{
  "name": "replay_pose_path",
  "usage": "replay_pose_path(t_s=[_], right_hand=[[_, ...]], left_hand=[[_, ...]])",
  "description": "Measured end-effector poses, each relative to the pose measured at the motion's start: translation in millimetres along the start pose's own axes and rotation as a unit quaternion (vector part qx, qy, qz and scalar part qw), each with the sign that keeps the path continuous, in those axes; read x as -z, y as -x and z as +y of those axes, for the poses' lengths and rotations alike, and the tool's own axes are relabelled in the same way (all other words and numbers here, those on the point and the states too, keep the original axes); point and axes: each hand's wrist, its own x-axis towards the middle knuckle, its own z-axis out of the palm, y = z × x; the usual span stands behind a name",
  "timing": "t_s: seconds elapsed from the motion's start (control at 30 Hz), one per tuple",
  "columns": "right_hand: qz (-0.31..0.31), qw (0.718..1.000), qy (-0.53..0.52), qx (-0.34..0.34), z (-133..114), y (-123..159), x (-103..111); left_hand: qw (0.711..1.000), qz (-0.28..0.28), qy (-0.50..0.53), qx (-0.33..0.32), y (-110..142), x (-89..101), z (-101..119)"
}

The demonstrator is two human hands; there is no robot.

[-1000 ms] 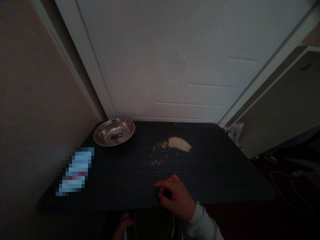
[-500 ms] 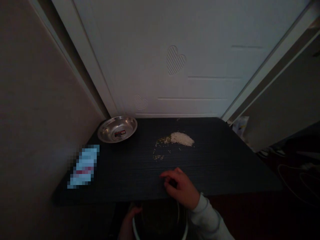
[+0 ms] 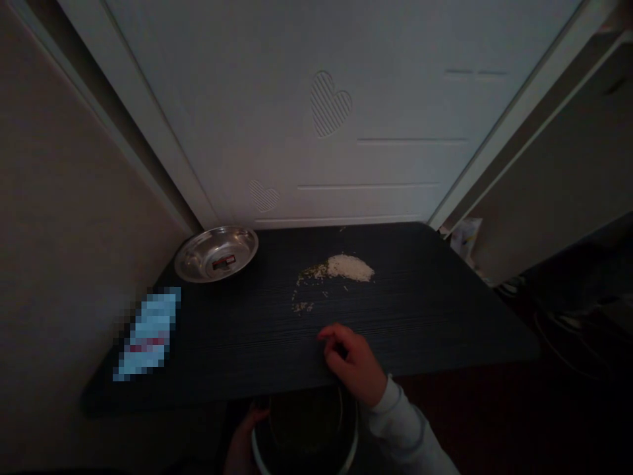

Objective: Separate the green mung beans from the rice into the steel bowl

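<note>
My right hand (image 3: 353, 363) hovers over the table's front edge, its fingers curled and the index finger and thumb bent toward each other in a pinch. Whether something small is between the fingertips I cannot make out. Below the edge, my left hand (image 3: 248, 429) is wrapped on the left side of a dark-inside bucket (image 3: 353, 443) with a pale rim, whose contents are too dark to tell. Farther back on the table lies a pile of white, rice-like grains (image 3: 350, 267), with small green beans (image 3: 312, 271) at its left end. A few loose grains (image 3: 302, 307) are scattered nearer me.
The dark table (image 3: 420, 316) stands against a white door (image 3: 277, 86) with heart patterns. A shiny steel bowl (image 3: 236, 264) sits at the back left. Nearer me on the left lies a blurred pale-blue packet (image 3: 151, 330). A wall (image 3: 59, 264) borders the left side.
The view has shifted slightly, so the scene sits farther left. My right hand keeps nearly the same curled pose at the table edge; my left hand stays on the bucket.
</note>
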Motion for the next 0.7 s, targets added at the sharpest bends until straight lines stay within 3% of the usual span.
replay_pose_path(t_s=[0.2,0.33,0.47,0.53,0.6,0.7], right_hand=[[-0.005,1.000,-0.009,-0.003,1,0,1],[-0.011,1.000,0.001,-0.003,0,-1,2],[-0.010,1.000,0.002,-0.005,0,0,1],[-0.007,1.000,0.000,-0.007,0,0,0],[-0.006,1.000,-0.001,-0.005,1,0,-1],[-0.005,1.000,0.004,-0.003,2,0,-1]], left_hand=[[0.999,-0.010,0.034,-0.006,4,-5.1,0],[1.000,-0.002,0.019,0.015,-2,1.9,-3],[0.998,-0.039,0.038,0.018,-16,11.0,-4],[0.999,-0.024,0.025,0.024,-21,14.4,-3],[0.999,-0.008,0.016,0.034,-23,16.5,-1],[0.998,-0.026,0.035,0.049,-19,15.7,-1]])
